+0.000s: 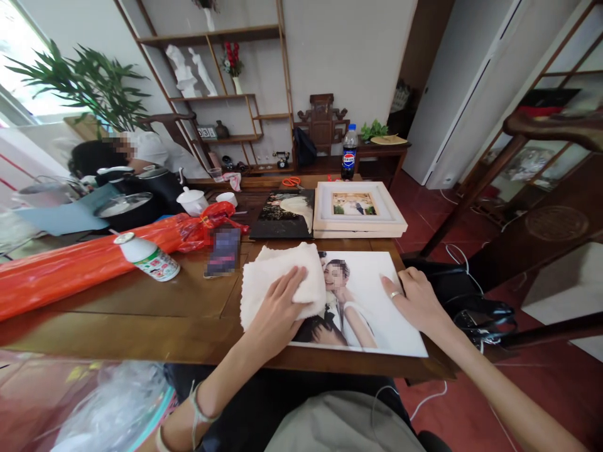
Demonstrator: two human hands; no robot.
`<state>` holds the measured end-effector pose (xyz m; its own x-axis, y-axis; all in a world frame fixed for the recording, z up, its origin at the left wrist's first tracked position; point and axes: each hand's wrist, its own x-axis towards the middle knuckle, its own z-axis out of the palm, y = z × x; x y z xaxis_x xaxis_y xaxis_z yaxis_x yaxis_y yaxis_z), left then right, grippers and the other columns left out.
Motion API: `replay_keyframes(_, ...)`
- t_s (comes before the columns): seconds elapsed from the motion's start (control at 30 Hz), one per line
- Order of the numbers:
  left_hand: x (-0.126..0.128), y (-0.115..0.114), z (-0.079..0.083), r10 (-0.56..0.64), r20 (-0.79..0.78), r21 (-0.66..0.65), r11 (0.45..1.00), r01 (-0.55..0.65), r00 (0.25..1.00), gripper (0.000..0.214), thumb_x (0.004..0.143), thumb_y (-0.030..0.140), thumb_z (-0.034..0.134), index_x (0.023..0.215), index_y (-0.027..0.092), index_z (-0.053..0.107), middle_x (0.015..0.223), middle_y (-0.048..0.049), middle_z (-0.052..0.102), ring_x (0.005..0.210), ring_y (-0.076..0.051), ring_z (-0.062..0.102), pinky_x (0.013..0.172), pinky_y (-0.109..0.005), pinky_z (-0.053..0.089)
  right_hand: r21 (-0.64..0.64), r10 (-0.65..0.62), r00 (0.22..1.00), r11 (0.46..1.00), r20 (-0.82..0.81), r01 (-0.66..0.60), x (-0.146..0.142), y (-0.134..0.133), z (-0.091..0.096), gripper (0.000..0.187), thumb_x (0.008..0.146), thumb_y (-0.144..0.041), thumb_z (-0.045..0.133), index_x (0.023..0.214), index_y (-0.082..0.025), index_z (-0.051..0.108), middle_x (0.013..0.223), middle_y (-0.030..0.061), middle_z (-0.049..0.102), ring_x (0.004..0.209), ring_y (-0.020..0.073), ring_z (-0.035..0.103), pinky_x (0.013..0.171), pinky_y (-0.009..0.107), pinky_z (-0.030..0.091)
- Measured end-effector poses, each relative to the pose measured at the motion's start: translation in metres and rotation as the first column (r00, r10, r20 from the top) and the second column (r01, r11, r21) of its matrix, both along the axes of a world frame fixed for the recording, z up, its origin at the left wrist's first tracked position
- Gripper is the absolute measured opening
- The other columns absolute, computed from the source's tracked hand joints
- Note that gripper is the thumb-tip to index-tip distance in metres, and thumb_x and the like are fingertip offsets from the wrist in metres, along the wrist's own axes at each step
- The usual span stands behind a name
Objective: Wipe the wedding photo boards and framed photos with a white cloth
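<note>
A large glossy photo print (384, 314), apparently a stiff panel, lies on the wooden table in front of me and shows a couple. My left hand (285, 295) is on a folded white cloth (266, 270), its fingers pressed together over the fabric. The cloth covers the left part of the print. At the print's right edge my right hand (414, 295), with a ring on it, grips the panel, thumb on top and the other fingers curled over the side. What those fingers touch underneath is hidden.
Behind the print lie a dark photo album (282, 213) and a white framed picture (358, 204). A cola bottle (349, 154) and orange scissors (292, 182) stand beyond. Left are a phone (223, 252), a white bottle (148, 256) and a long red wrapped roll (94, 267). Another person (155, 150) sits far left.
</note>
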<state>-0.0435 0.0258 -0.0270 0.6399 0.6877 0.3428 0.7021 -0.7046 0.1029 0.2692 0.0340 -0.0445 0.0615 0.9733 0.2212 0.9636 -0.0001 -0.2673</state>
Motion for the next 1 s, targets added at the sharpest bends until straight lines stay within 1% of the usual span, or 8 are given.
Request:
replay_keyframes(0.1,-0.001,-0.003,-0.003,0.038,0.000,-0.033,0.999,-0.038,0.999,0.023,0.079,0.009,0.059,0.094,0.020,0.073,0.151,-0.0157,0.032,0.141,-0.035,0.025,0.111,-0.055,0.030,0.058,0.016,0.991,0.998,-0.130,-0.008,-0.003,0.002,0.004,0.037,0.089,-0.047,0.043,0.099,-0.016,0.058,0.095,0.0153,0.062,0.092,0.0311,0.060,0.084,0.047,0.049)
replay_keyframes(0.23,-0.004,-0.003,-0.002,0.071,-0.012,-0.098,0.993,-0.072,0.997,0.027,0.081,0.009,0.056,0.096,0.023,0.073,0.154,-0.0110,0.026,0.143,-0.035,0.019,0.111,-0.063,0.021,0.083,0.071,0.925,0.996,-0.372,-0.044,-0.003,0.003,-0.004,0.051,0.086,-0.045,0.051,0.129,-0.018,0.048,0.114,0.0145,0.063,0.100,0.0288,0.063,0.089,0.046,0.051)
replay_keyframes(0.33,-0.007,0.000,0.001,0.057,-0.030,-0.111,0.992,-0.060,0.998,0.031,0.080,0.005,0.051,0.096,0.022,0.072,0.156,-0.0082,0.020,0.144,-0.034,0.015,0.112,-0.061,0.020,0.135,0.164,0.855,0.985,-0.492,-0.111,-0.002,0.002,-0.015,0.049,0.083,-0.046,0.058,0.127,-0.024,0.053,0.130,0.0128,0.056,0.115,0.0286,0.059,0.097,0.047,0.049)
replay_keyframes(0.43,-0.009,0.001,0.002,0.044,-0.051,-0.106,0.993,-0.050,0.998,0.036,0.078,0.002,0.049,0.100,0.021,0.071,0.157,-0.0076,0.020,0.144,-0.033,0.013,0.113,-0.060,0.020,0.180,0.195,0.861,0.976,-0.470,-0.122,-0.006,0.000,-0.019,0.054,0.079,-0.045,0.064,0.128,-0.022,0.055,0.152,0.0149,0.031,0.135,0.0331,0.039,0.110,0.052,0.035)
replay_keyframes(0.5,-0.011,0.001,0.000,0.036,-0.053,-0.097,0.994,-0.041,0.998,0.039,0.076,0.001,0.049,0.102,0.022,0.071,0.156,-0.0078,0.020,0.144,-0.033,0.012,0.113,-0.060,0.019,0.192,0.256,0.841,0.964,-0.476,-0.185,-0.008,-0.002,-0.015,0.052,0.080,-0.043,0.065,0.128,-0.022,0.057,0.156,0.0136,0.024,0.140,0.0325,0.032,0.112,0.051,0.031)
replay_keyframes(0.63,-0.017,0.003,-0.003,0.010,-0.050,-0.074,0.997,-0.014,0.999,0.041,0.075,0.000,0.050,0.102,0.022,0.071,0.157,-0.0068,0.019,0.144,-0.032,0.013,0.114,-0.058,0.019,0.229,0.451,0.724,0.892,-0.522,-0.390,-0.009,-0.003,-0.006,0.031,0.085,-0.035,0.061,0.114,-0.025,0.066,0.141,0.0111,0.050,0.133,0.0273,0.044,0.110,0.048,0.037)
replay_keyframes(0.77,-0.022,0.007,-0.004,-0.017,-0.057,-0.076,0.997,0.013,0.998,0.044,0.073,-0.001,0.048,0.102,0.023,0.071,0.157,-0.0047,0.019,0.145,-0.030,0.013,0.115,-0.057,0.019,0.260,0.475,0.656,0.877,-0.586,-0.403,-0.007,0.001,-0.006,0.025,0.085,-0.034,0.062,0.107,-0.025,0.068,0.132,0.0100,0.059,0.126,0.0260,0.051,0.107,0.048,0.040)
replay_keyframes(1.0,-0.025,0.008,-0.002,-0.027,-0.040,-0.075,0.997,0.024,0.999,0.043,0.074,-0.001,0.044,0.098,0.021,0.071,0.156,-0.0048,0.023,0.145,-0.028,0.014,0.114,-0.057,0.023,0.293,0.481,0.723,0.876,-0.496,-0.382,-0.014,0.010,-0.008,0.023,0.084,-0.031,0.063,0.106,-0.025,0.067,0.130,0.0099,0.060,0.126,0.0254,0.051,0.107,0.049,0.041)
